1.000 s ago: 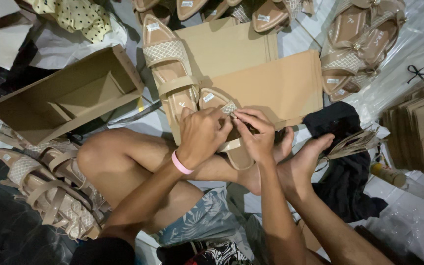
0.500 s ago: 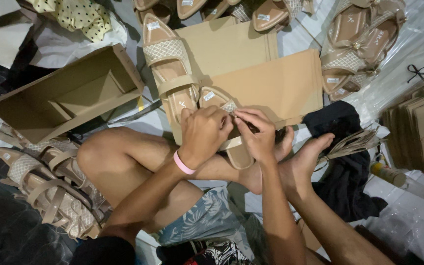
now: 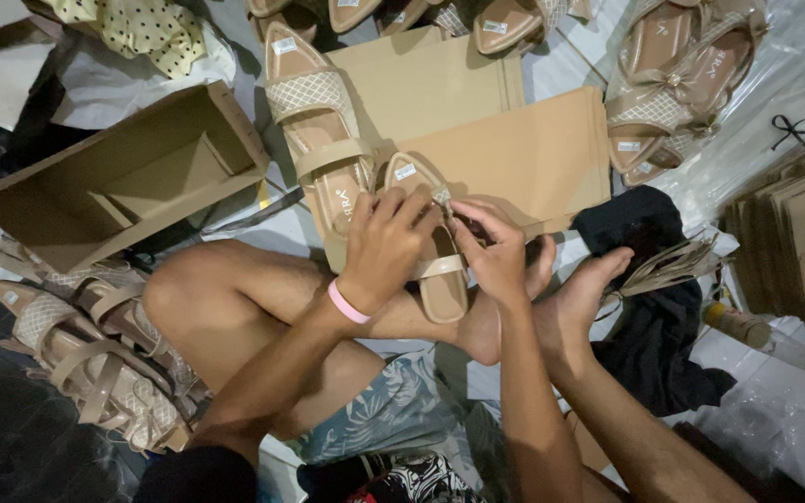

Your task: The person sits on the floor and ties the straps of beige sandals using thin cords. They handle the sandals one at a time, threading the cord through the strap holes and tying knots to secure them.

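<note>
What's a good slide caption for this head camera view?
Seated on the floor, a person's left hand and right hand work at a beige sandal beside its mate on flat cardboard.

The floor (image 3: 794,391) is pale tile, partly covered at upper right by clear plastic sheeting (image 3: 794,84). Flat tan cardboard sheets (image 3: 514,149) lie at upper centre, an open cardboard box (image 3: 114,186) at left. Beige sandals are piled at lower left (image 3: 86,354) and upper right (image 3: 673,84). A black cloth (image 3: 645,279) lies right of centre, with a bottle (image 3: 775,340) and stacked cardboard (image 3: 803,233) at the right edge.
</note>
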